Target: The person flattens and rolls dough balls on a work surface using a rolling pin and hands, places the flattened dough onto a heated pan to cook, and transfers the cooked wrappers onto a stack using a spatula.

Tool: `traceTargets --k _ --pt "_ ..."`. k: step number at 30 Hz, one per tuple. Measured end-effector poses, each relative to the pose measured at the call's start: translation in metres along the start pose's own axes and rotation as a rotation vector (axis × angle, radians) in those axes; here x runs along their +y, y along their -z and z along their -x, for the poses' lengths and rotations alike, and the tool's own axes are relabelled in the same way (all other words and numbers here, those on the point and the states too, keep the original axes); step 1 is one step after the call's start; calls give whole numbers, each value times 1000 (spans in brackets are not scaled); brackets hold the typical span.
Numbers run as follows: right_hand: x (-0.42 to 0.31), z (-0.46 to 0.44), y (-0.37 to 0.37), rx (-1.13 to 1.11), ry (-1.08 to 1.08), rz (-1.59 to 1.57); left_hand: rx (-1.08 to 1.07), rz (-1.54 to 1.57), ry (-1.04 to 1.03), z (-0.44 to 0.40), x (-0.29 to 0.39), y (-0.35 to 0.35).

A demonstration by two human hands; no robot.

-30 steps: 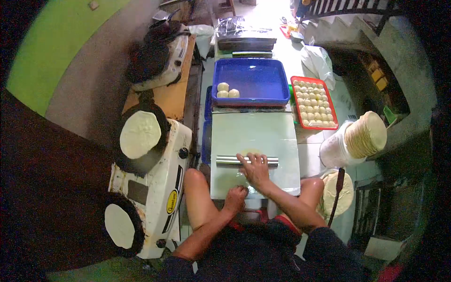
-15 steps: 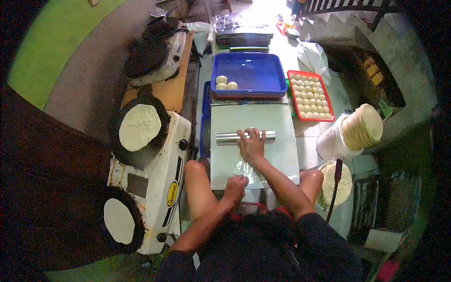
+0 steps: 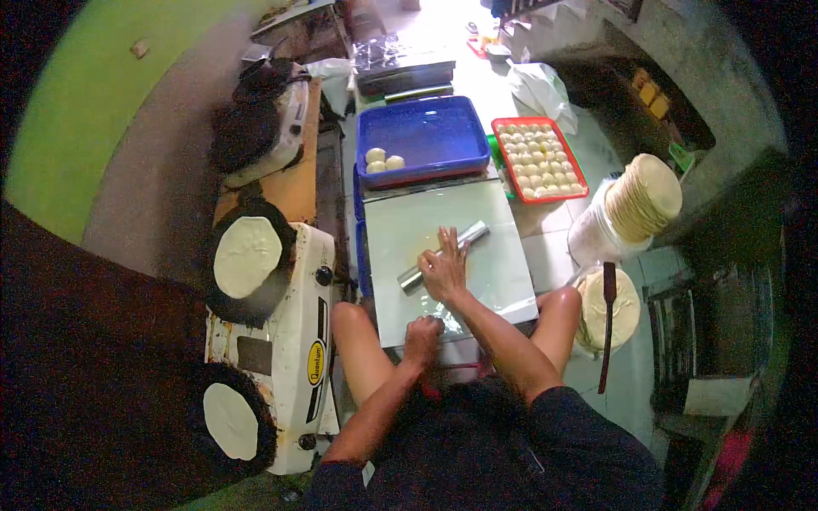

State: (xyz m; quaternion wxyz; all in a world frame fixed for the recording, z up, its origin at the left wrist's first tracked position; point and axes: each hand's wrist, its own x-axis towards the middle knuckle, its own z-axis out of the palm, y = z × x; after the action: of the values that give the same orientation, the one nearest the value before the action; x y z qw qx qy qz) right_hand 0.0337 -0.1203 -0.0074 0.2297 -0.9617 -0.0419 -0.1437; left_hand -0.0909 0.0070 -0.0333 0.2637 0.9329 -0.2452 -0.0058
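Note:
A shiny metal rolling pin [image 3: 475, 232] lies slantwise on the pale, glossy work board [image 3: 498, 294]. Over its middle is my right hand [image 3: 444, 271], some fingers stretched across the pin and the others bent around it. My left hand [image 3: 421, 342] is closed at the near edge of the board; whatever its fingers hold, if anything, is hidden. Beyond the board, a blue tray [image 3: 430, 136] has a few dough balls [image 3: 376, 162] in its near left corner. A sheet of dough under the pin cannot be clearly made out.
On my left, a white gas stove [image 3: 294, 409] carries two dark pans with flatbreads [image 3: 247, 255] [image 3: 230, 420]. To the right are a red tray [image 3: 543, 198] of dough balls, a tall flatbread stack [image 3: 649, 196], and a dark spatula [image 3: 608, 311] across another stack.
The rolling pin has turned from nearly level to slanted, its right end now farther from me. My right hand turned with it. My left hand stays closed near the board's edge. The view shifted.

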Motion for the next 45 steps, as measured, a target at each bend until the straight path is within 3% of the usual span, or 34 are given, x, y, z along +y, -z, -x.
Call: traceTargets --k 2,4,5,8,9,12,17,20,21,24,25,28,29,35,40,41,44,45 --pt "-7 -2 14 -105 -95 -32 -8 42 10 -2 -6 -4" --pt "2 -3 -3 -72 -127 -215 -62 -11 11 -4 -9 -7" --pt "2 -2 -12 -26 -46 -8 -80 -21 19 -4 -11 -9" --pt "-14 -15 14 -194 -123 42 -104 -55 41 -4 -12 -8" --pt "-10 -17 3 -13 -59 123 -106 -64 54 -4 -12 -7" --pt "5 -29 -5 -41 -26 118 -93 23 -7 -1 -15 -1" --pt "8 -47 0 125 -20 29 -103 29 33 1 -11 -1" --pt "13 -48 -3 65 -59 -110 -110 31 48 -1 -8 2" --pt "20 -51 -6 53 15 -159 -121 37 54 -1 -7 5" --pt "20 -53 -13 -233 -217 -450 -103 58 26 -1 -12 1" --pt "26 -53 -21 -242 -27 -306 -109 23 30 -2 -14 -2" --pt "1 -40 12 -451 52 39 -84 -28 22 2 -16 -10" --pt "-3 -33 11 -395 80 123 -41 -11 0 2 -16 -10" --pt "7 2 35 -375 314 9 -88 13 56 -2 -12 -7" --pt "19 9 52 -459 222 91 -141 -4 85 -8 5 17" --pt "16 4 66 -562 177 156 -172 -11 97 -9 5 17" --pt "37 8 43 -254 138 -122 -167 36 91 -11 3 16" --pt "41 5 41 -269 131 -126 -176 49 91 -11 3 16"
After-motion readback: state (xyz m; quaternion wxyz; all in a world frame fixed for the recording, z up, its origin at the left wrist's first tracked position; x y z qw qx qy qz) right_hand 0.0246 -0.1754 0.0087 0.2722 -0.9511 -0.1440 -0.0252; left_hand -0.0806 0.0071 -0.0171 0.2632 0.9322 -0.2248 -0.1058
